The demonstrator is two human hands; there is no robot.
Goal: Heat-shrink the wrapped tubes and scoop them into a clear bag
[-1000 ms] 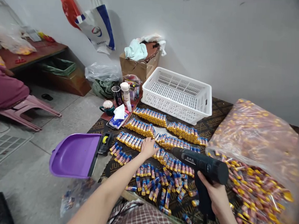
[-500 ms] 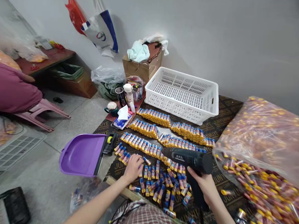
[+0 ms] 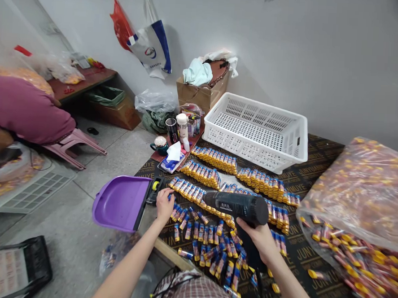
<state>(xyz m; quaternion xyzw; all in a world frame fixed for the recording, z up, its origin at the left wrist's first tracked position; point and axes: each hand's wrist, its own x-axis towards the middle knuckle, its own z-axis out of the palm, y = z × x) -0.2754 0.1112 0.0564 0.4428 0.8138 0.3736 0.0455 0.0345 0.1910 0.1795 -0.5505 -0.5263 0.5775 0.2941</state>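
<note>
My right hand is wrapped round the handle of a black heat gun, whose nozzle points left over the tubes. With its fingers closed, my left hand is at the left end of the nearest row, and a bit of a small blue-capped tube shows at its fingertips. Small tubes with blue and yellow ends lie loosely between my hands and my lap. Behind them, similar tubes stand in tight rows, such as the back-left row.
A white slatted crate stands at the back of the patterned board. On the right, a clear plastic bag spills many tubes. A purple dustpan is at left, cups and a phone behind it. Another person sits far left.
My left hand has shifted left from the loose tubes to the end of the row. The heat gun has moved slightly left, and the view has swung a little left.
</note>
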